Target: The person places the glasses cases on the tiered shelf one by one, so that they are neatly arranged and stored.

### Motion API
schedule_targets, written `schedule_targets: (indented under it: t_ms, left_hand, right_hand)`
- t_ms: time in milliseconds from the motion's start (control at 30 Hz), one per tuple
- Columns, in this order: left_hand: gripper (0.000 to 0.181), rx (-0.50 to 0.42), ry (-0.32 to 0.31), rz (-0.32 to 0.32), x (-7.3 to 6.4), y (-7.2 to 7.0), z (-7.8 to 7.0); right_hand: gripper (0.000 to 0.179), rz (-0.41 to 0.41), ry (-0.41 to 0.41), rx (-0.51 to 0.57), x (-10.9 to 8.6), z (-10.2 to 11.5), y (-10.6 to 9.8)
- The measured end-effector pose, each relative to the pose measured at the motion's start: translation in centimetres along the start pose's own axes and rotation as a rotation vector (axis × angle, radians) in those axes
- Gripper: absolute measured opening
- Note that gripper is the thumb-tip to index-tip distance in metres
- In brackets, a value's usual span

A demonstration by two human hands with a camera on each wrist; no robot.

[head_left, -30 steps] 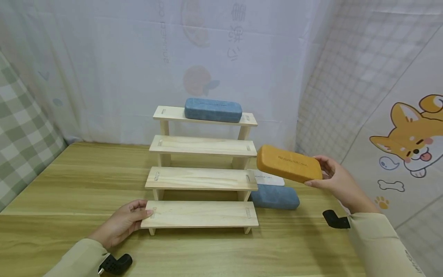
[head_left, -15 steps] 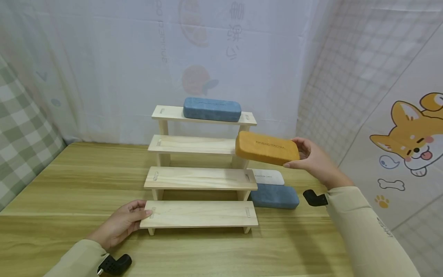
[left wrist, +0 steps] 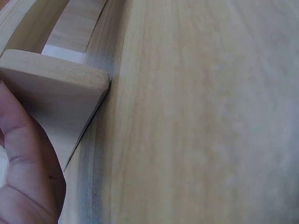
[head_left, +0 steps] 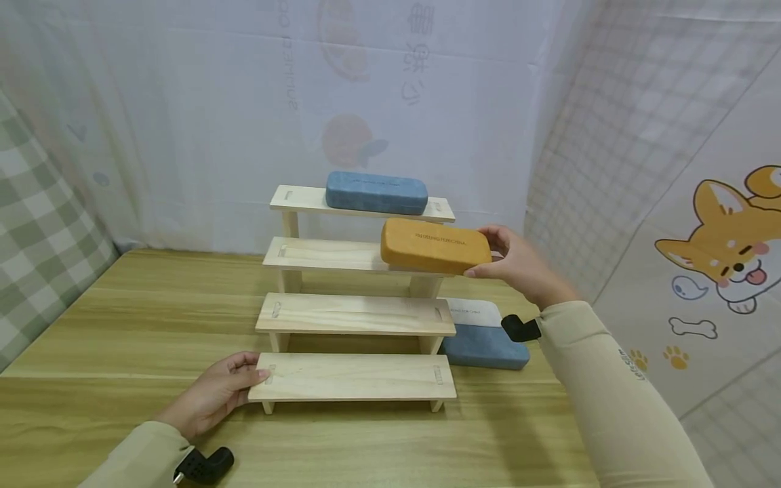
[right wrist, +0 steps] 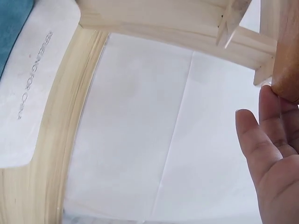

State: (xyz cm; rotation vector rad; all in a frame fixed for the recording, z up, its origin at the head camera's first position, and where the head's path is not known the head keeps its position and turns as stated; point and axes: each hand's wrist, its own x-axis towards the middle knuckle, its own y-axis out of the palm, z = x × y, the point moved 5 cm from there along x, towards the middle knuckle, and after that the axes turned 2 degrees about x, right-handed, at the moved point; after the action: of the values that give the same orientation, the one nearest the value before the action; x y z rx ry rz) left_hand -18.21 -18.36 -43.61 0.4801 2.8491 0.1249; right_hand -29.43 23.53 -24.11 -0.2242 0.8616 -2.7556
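An orange glasses case (head_left: pixel 436 244) is held at its right end by my right hand (head_left: pixel 525 268), thumb in front and fingers behind. In the head view it overlaps the right part of the second step from the top of a wooden stepped stand (head_left: pixel 354 376). In the right wrist view only the case's edge (right wrist: pixel 287 65) shows beside my fingers. My left hand (head_left: pixel 213 393) grips the left end of the stand's lowest step, thumb on top. A blue glasses case (head_left: pixel 376 193) lies on the top step.
To the right of the stand, a white glasses case (head_left: pixel 472 313) and another blue glasses case (head_left: pixel 485 347) lie on the wooden table (head_left: pixel 122 318), partly behind the steps. A white curtain (head_left: pixel 213 135) hangs behind, and a printed cloth (head_left: pixel 647 305) borders the right side.
My right hand has carried the orange glasses case left and up, from right of the stand to in front of the second step from the top. The left hand stays put.
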Motion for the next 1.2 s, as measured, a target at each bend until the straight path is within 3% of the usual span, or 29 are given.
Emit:
schedule_targets:
  t_ms: [267, 733, 1200]
  left_hand:
    - [0.058, -0.002, 0.003, -0.002, 0.0, -0.1, 0.0]
    - [0.059, -0.006, 0.006, -0.003, 0.1, -0.1, 0.1]
    - [0.057, -0.008, 0.006, -0.001, 0.2, -0.2, 0.3]
  right_hand:
    - [0.081, 0.008, -0.002, -0.003, 1.9, 1.0, 1.9]
    - [0.074, 0.030, -0.013, 0.028, 3.7, 2.1, 5.1]
    - [0.086, 0.047, 0.028, -0.004, 4.6, 2.8, 6.2]
